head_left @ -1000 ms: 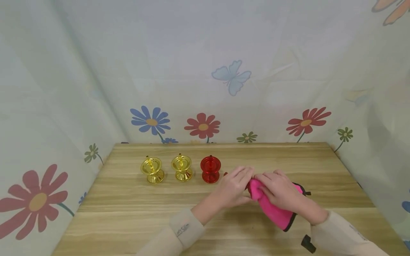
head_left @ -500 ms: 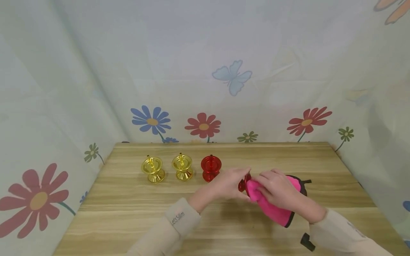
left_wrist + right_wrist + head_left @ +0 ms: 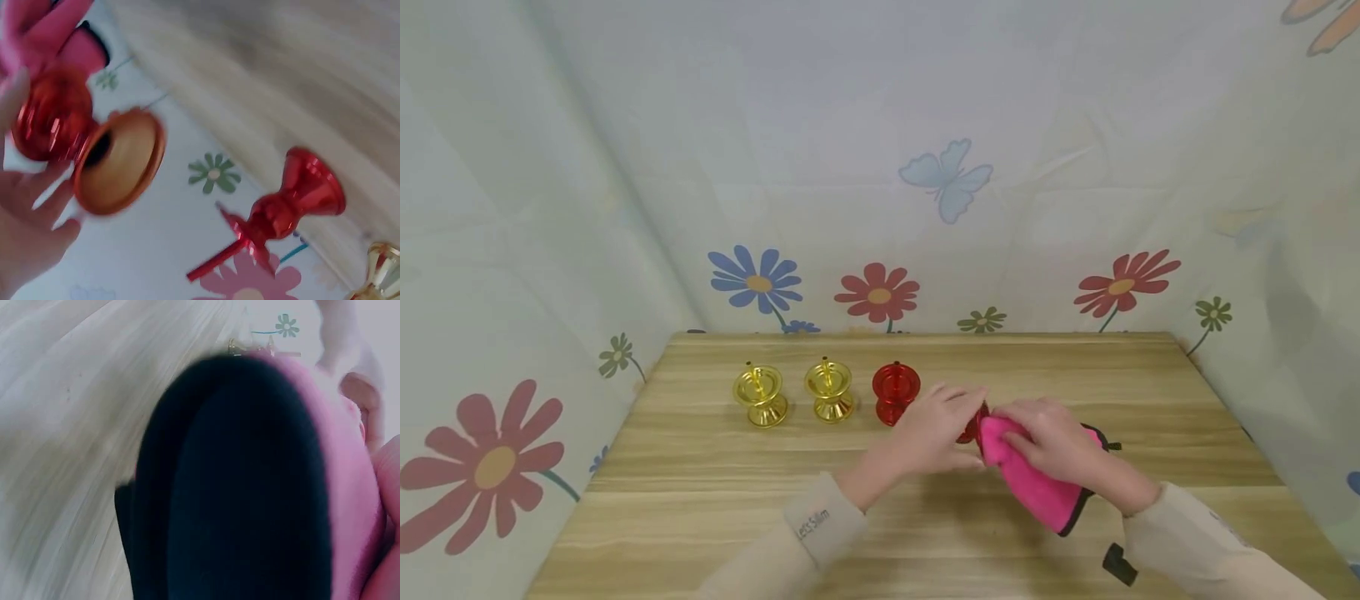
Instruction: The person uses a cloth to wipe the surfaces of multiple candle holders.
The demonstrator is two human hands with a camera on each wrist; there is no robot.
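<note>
My left hand (image 3: 934, 433) grips a red metallic candle holder (image 3: 53, 122) tilted on its side above the table. In the left wrist view the hollow, tan underside of its base is turned to the camera, and fingers curl round its bowl. A bright pink cloth (image 3: 1037, 492) with black trim is bunched in my right hand (image 3: 1054, 442), which presses it against the holder's dish. The dish is mostly hidden by cloth and hands. In the right wrist view the cloth's dark edge, blurred, fills much of the frame.
Left of the hands, a second red candle holder (image 3: 897, 385) stands upright with a central spike. Two gold candle holders (image 3: 829, 385) stand in line with it. The wood-grain table (image 3: 700, 500) meets a flower-printed cloth backdrop (image 3: 820, 167). A small black strap (image 3: 1120, 565) hangs by the right sleeve.
The left hand has shifted round the held red candle holder, first uncovering its body, then partly covering it again. The pink cloth has moved slightly against the dish. The standing holders stay put.
</note>
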